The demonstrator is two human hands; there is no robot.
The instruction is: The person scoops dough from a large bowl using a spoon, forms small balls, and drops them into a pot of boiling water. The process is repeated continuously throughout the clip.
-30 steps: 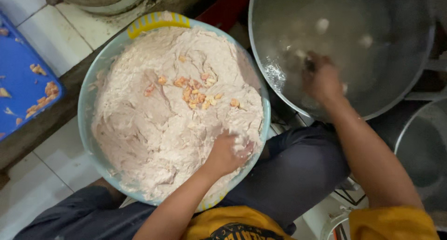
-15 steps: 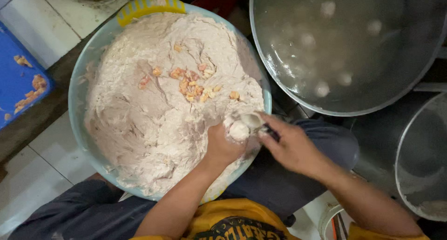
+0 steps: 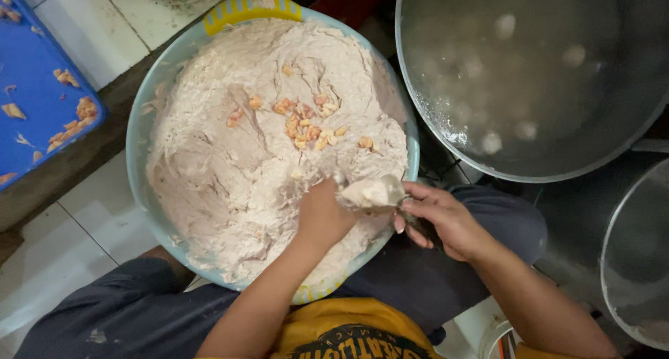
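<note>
Grip first: the left hand is clenched in the paste at the near rim of the basin, squeezing a lump up between thumb and finger; the right hand grasps a spoon by its handle, its bowl touching that lump just beside the basin's near-right rim.

Judging by how things lie, the work is early: several pale balls float in the pot right of the basin, yet the basin is almost full, with orange bits lying on top.

Room is tight. The pot's rim nearly touches the basin's right side, a second pot sits beyond the right hand, and the person's knees hem the basin below. A blue tray lies left of the basin, well apart.
</note>
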